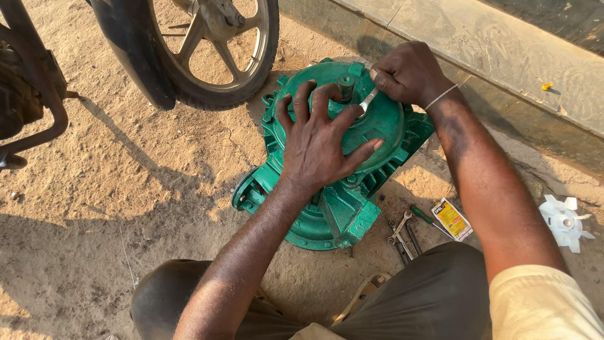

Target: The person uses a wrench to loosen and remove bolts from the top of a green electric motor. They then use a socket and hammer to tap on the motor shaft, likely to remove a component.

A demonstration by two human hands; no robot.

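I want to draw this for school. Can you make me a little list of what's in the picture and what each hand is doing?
Place: sandy ground beside a concrete step
Main thing: green motor housing, standing on end
Left hand: spread flat on the housing's round cover
Right hand: holding a small silver spanner by the shaft
Nearby: motorcycle wheel, loose spanners, green-handled screwdriver, yellow sachet, white plastic fan
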